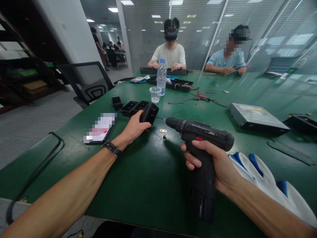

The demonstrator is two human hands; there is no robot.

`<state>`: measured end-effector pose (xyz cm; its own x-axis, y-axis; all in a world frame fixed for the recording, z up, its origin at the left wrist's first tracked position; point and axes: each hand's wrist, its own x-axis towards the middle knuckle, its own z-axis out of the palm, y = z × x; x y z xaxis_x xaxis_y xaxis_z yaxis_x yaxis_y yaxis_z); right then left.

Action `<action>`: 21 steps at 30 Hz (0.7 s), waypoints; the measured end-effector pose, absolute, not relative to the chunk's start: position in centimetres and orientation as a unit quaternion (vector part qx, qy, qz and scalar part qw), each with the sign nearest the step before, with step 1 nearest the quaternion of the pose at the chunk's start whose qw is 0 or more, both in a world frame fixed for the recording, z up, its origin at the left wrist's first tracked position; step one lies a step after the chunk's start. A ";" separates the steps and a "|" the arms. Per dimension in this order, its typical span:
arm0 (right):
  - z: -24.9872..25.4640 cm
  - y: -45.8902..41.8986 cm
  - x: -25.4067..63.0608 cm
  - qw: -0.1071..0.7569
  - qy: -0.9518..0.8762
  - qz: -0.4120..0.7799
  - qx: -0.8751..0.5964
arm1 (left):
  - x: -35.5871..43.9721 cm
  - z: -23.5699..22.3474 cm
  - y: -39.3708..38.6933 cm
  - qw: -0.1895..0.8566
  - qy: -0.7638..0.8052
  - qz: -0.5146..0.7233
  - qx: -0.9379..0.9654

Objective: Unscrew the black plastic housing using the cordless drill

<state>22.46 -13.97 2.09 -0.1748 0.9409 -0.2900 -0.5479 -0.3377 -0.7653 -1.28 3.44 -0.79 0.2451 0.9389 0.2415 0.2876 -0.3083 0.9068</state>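
Note:
My right hand (210,158) is wrapped round the grip of a black cordless drill (200,132), which points left. A long thin bit (159,118) reaches from its chuck to a black plastic housing (149,112). My left hand (136,127) grips that housing and tilts it on the table; whether the bit's tip touches a screw I cannot tell. Below the bit lie a small brass-coloured plate (163,131) with two holes and a tiny dark part (164,137). Similar black housings (129,107) stand just behind my left hand.
A phone (100,129) lies left, a plastic cup (155,95) and water bottle (161,77) behind. To the right are a metal drive box (257,117) and white-blue gloves (269,185). Two people sit across the green table (138,185); a black strap (37,172) hangs over its left edge.

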 end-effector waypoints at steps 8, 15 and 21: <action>2.0 -13.7 22.9 0.519 -0.221 0.737 -0.374 | -1.0 -0.5 3.2 0.404 0.441 0.425 0.680; 2.5 -13.9 22.4 0.509 -0.236 0.721 -0.406 | -1.0 -0.5 3.2 0.408 0.446 0.422 0.675; 2.3 -13.7 22.6 0.515 -0.221 0.731 -0.389 | -1.0 -0.4 3.1 0.410 0.447 0.422 0.674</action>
<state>22.57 -13.67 2.26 -0.1676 0.9246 -0.3421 -0.5808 -0.3730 -0.7235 -0.97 3.07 -0.40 0.2433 0.9486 0.2023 0.2568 -0.2642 0.9297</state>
